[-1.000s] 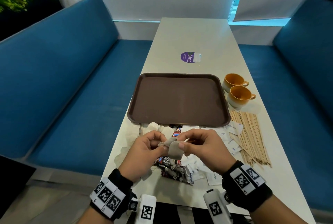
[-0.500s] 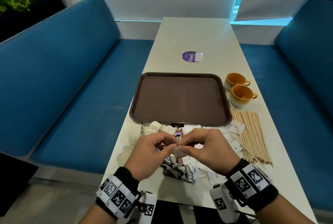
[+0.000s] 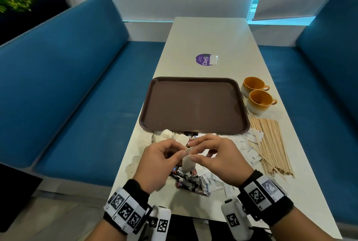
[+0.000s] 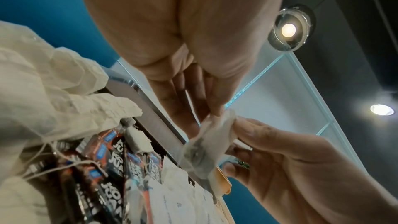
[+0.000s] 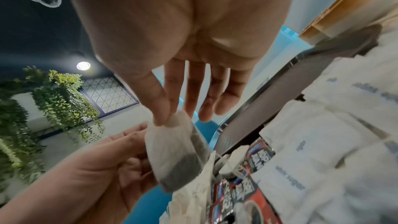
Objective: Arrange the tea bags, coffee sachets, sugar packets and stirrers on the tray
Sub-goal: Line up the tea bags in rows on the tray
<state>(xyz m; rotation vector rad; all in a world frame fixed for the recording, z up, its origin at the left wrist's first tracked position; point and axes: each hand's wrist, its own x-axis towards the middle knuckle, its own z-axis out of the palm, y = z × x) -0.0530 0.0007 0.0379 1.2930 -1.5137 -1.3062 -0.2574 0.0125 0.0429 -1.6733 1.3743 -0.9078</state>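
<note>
Both hands hold one tea bag [image 3: 187, 163] above the heap at the near table edge. My left hand [image 3: 181, 153] pinches its top edge, seen in the left wrist view as fingertips [image 4: 216, 112] on the tea bag [image 4: 206, 146]. My right hand [image 3: 192, 154] pinches the top corner between thumb and forefinger [image 5: 167, 118], and the tea bag [image 5: 174, 156] hangs down. The brown tray [image 3: 193, 105] lies bare just beyond. Below the hands lie more tea bags [image 3: 170, 136], coffee sachets [image 3: 184, 179] and sugar packets [image 3: 249, 149]. Wooden stirrers [image 3: 271, 147] lie on the right.
Two orange cups [image 3: 259, 99] stand right of the tray, just beyond the stirrers. A purple sticker [image 3: 203, 59] marks the table farther back. Blue benches [image 3: 77, 95] run along both sides of the narrow white table [image 3: 209, 35].
The hands stayed over the heap and kept handling the tea bag. It was bunched between the fingertips; now it hangs flat and lengthwise beneath them.
</note>
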